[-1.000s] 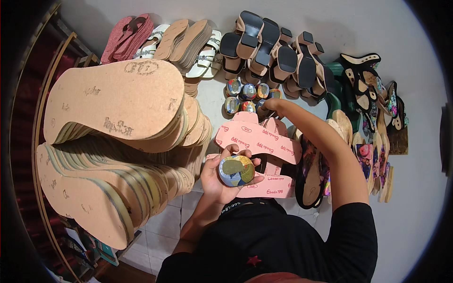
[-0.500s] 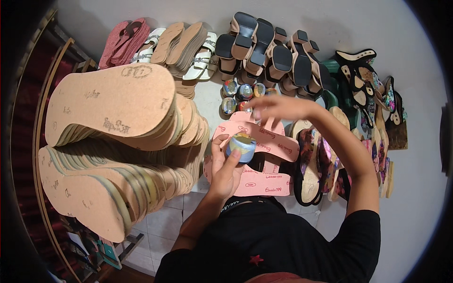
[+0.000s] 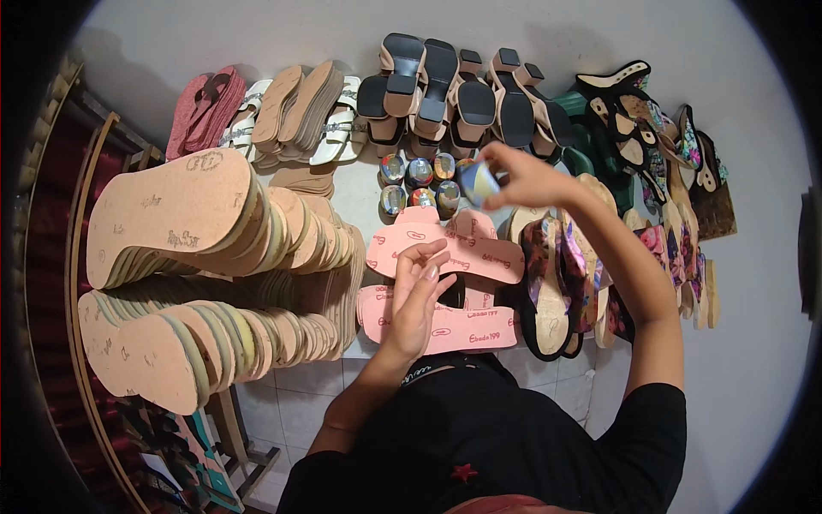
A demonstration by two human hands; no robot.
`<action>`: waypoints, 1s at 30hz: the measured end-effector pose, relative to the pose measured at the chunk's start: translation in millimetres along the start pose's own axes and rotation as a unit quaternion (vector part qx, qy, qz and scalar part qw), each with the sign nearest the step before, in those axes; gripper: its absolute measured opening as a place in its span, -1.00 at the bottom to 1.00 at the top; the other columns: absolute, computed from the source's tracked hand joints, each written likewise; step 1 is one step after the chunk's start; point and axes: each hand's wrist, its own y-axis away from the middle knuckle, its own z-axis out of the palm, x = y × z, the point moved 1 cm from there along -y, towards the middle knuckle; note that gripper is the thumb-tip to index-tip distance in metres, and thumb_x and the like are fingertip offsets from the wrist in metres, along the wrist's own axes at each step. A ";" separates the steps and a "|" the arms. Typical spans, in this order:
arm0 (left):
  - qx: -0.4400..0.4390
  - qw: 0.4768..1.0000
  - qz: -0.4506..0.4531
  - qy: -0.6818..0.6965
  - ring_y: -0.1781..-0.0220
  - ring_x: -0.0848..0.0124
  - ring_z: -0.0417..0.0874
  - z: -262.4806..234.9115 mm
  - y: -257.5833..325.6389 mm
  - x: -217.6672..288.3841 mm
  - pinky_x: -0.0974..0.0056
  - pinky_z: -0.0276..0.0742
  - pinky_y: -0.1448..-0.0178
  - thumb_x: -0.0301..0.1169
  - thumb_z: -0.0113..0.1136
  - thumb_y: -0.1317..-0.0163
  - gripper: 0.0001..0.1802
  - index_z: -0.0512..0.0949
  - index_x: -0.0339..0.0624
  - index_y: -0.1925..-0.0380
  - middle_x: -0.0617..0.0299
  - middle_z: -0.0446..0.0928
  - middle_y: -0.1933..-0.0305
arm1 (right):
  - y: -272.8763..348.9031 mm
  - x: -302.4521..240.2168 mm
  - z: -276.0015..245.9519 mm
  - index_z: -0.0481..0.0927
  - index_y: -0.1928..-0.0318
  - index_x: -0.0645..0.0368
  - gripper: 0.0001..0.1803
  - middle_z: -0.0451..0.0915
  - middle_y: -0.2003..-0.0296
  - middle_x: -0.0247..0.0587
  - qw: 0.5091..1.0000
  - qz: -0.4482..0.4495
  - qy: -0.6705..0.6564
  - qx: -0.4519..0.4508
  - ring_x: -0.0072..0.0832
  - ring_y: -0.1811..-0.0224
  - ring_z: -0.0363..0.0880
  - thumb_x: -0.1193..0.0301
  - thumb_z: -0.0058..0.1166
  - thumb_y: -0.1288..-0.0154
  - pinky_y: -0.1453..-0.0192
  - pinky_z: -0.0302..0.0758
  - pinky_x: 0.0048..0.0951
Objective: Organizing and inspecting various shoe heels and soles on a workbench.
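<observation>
Gripping a patterned heel block, the right hand half hides it.

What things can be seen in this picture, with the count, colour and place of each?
tan soles: two long stacks, too many to count, left side
pink insoles: a few, flat, centre
patterned heels: about six, many colours, behind the pink insoles
black heeled shoes: about five, top centre
pink sandals: a small stack, top left
white sandals: about two, top, beside beige soles
floral shoes: several, mixed colours, right side
white floor: one, right and top
left hand: open, empty, above the pink insoles
right hand: holds one blue patterned heel in its fingers
</observation>
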 end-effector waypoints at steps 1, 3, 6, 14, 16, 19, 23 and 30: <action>-0.018 1.000 -0.008 0.016 -0.16 0.32 0.27 -2.6 0.8 -1.1 0.17 0.22 -0.16 -0.27 -0.18 -0.27 -0.68 0.18 -0.11 0.02 0.06 0.20 -0.14 | -14.0 16.4 -6.7 0.29 0.04 0.32 -0.33 0.46 0.25 -0.10 0.997 0.073 -0.009 -0.014 -0.41 0.15 0.44 0.42 0.27 0.23 -0.02 0.37 -0.41; -0.046 0.998 -0.024 0.045 -0.12 0.31 0.32 -0.2 2.2 -1.2 0.19 0.27 -0.12 -0.33 -0.16 -0.24 -0.71 0.22 -0.14 0.06 0.05 0.26 -0.09 | -34.5 44.0 -13.6 0.28 0.04 0.42 -0.33 0.48 0.23 -0.07 0.981 0.183 -0.050 -0.051 -0.38 0.28 0.55 0.49 0.27 0.24 0.20 0.51 -0.37; -0.078 0.994 -0.048 0.059 -0.09 0.31 0.35 -0.5 6.5 -2.4 0.21 0.29 -0.10 -0.32 -0.16 -0.25 -0.71 0.22 -0.17 0.07 0.04 0.28 -0.07 | -71.7 101.0 -0.3 0.31 0.06 0.40 -0.34 0.52 0.20 0.00 0.946 0.269 0.018 -0.178 -0.34 0.26 0.58 0.48 0.29 0.25 0.26 0.56 -0.36; -0.050 0.997 -0.031 0.058 -0.02 0.30 0.40 -19.6 10.7 3.1 0.26 0.33 -0.06 -0.33 -0.15 -0.24 -0.70 0.21 -0.21 0.08 0.05 0.31 0.00 | -114.0 142.0 47.4 0.37 0.11 0.23 -0.35 0.57 0.41 -0.15 0.860 0.194 0.325 -0.341 -0.41 0.40 0.58 0.46 0.25 0.40 0.44 0.47 -0.38; -0.035 0.997 -0.026 0.059 -0.02 0.31 0.40 -24.0 11.9 6.0 0.26 0.33 -0.06 -0.33 -0.16 -0.24 -0.71 0.22 -0.21 0.08 0.05 0.31 0.00 | -114.0 137.0 55.9 0.45 0.19 0.25 -0.44 0.58 0.45 -0.17 0.843 0.145 0.369 -0.364 -0.43 0.42 0.58 0.45 0.23 0.40 0.45 0.47 -0.41; -0.024 0.998 -0.021 0.061 0.00 0.31 0.41 -29.8 12.8 5.9 0.26 0.34 -0.05 -0.34 -0.17 -0.24 -0.71 0.22 -0.21 0.08 0.06 0.32 0.01 | -109.7 135.2 65.3 0.59 0.61 0.22 -0.81 0.62 0.51 -0.23 0.851 0.231 0.351 -0.315 -0.50 0.48 0.59 0.40 0.25 0.33 0.41 0.51 -0.45; -0.020 0.996 -0.023 0.078 0.02 0.32 0.42 -32.5 12.0 2.3 0.26 0.32 -0.05 -0.34 -0.18 -0.24 -0.73 0.22 -0.20 0.09 0.06 0.33 0.02 | -104.9 132.7 78.1 0.60 0.39 0.26 -0.68 0.62 0.47 -0.19 0.819 0.233 0.396 -0.345 -0.43 0.47 0.59 0.39 0.30 0.25 0.39 0.54 -0.39; -0.030 0.994 -0.021 0.105 0.02 0.32 0.42 -36.2 9.1 -1.8 0.26 0.31 -0.06 -0.35 -0.18 -0.24 -0.73 0.23 -0.19 0.09 0.07 0.33 0.02 | -106.7 145.3 82.0 0.49 0.13 0.31 -0.51 0.59 0.27 -0.08 0.842 0.341 0.282 -0.308 -0.32 0.35 0.59 0.36 0.29 0.11 0.22 0.56 -0.31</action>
